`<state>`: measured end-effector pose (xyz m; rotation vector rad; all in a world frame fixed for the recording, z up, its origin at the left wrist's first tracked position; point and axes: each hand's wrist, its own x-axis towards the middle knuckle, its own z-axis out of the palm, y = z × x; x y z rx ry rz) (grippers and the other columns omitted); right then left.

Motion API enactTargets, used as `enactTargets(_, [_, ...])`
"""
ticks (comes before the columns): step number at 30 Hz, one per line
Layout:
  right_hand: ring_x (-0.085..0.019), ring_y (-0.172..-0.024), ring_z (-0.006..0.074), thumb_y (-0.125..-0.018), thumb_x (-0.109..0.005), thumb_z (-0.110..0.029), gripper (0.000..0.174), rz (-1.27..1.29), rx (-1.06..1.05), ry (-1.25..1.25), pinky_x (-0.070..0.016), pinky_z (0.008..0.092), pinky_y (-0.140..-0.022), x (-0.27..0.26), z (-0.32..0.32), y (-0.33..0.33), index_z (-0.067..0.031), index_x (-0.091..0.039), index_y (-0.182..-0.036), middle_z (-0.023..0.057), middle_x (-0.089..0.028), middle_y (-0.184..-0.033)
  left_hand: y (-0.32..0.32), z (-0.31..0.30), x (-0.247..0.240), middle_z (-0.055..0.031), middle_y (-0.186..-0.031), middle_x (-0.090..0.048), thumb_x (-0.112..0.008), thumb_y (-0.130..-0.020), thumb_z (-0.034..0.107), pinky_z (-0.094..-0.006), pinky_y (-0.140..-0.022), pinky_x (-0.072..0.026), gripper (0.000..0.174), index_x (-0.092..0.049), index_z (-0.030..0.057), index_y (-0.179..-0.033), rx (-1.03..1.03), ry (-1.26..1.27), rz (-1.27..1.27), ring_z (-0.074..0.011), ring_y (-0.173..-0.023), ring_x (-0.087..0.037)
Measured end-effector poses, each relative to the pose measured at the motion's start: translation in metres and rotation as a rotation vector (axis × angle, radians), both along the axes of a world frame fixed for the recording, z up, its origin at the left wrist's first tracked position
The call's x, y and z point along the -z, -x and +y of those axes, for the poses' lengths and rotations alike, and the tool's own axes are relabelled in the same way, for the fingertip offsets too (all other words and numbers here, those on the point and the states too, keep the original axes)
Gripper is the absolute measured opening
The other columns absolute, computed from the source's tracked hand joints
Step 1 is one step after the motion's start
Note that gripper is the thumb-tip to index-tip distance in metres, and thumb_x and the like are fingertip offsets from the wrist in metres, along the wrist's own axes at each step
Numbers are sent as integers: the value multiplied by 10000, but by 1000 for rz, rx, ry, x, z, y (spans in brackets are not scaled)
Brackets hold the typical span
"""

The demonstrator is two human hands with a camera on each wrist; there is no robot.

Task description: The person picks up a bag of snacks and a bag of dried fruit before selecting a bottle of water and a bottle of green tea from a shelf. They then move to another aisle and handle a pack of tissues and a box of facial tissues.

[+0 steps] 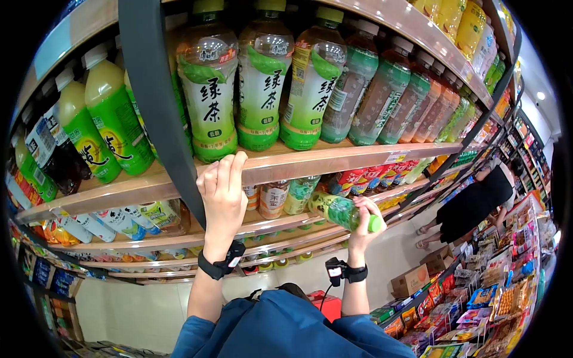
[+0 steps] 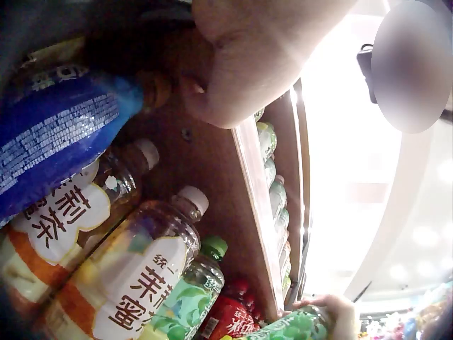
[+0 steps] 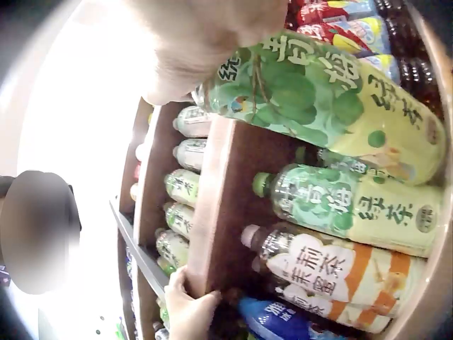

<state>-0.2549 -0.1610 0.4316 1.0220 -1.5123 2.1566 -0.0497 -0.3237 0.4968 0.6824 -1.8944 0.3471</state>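
My right hand [image 1: 362, 230] grips a green tea bottle [image 1: 335, 210] near its green cap. The bottle lies tilted in front of the lower shelf, its base toward the drinks there. In the right wrist view its green and yellow label [image 3: 318, 99] shows plums. A similar upright green tea bottle [image 3: 347, 205] stands beside it on that shelf. My left hand [image 1: 224, 194] holds the front edge of the shelf above [image 1: 334, 158], fingers over the top. From the left wrist view its thumb lies under the board, close to a blue bottle's neck [image 2: 131, 95].
Large green tea bottles [image 1: 209, 101] line the upper shelf behind a dark upright post [image 1: 158, 89]. Jasmine tea bottles [image 1: 273, 200] and red-labelled drinks [image 1: 358, 178] fill the lower shelf. Behind at right, a person in black [image 1: 477, 194] stands near cardboard boxes [image 1: 410, 280] and a snack rack [image 1: 477, 298].
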Motion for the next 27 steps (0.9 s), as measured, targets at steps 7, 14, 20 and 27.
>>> enactTargets(7, [-604,-772,228,-756,-517,12,88,-101,-164,-87,-487,336,-777,-5,43,-14,75,-574,-733,135,-608,-775,0,1,-1,-45,-1047,-512,-561,-544,-67,-389,-880,-312,612,-542,100,-1132,-13,-4,-2,-248,-980,-446])
enactTargets(14, [-615,-734,210,-739,-546,16,73,-64,-36,-321,-485,310,-754,30,64,-16,61,-594,-705,125,-621,-732,0,1,-1,-37,-1034,-520,-546,-538,-79,-382,-878,-313,615,-550,105,-1125,0,-11,7,-238,-976,-449])
enactTargets(20, [-613,-724,190,-725,-547,25,71,-96,-64,-394,-473,284,-735,35,66,-17,57,-603,-696,114,-626,-718,0,2,-2,-29,-1029,-522,-544,-540,-84,-376,-870,-314,608,-552,107,-1117,5,-17,7,-235,-968,-447])
enactTargets(27, [-602,-742,202,-734,-547,12,68,16,-36,-240,-466,301,-755,-3,41,0,60,-585,-705,119,-619,-732,-1,2,-2,-26,-1049,-518,-559,-592,-80,-350,-866,-324,568,-554,92,-1134,-7,-14,-17,-217,-972,-449])
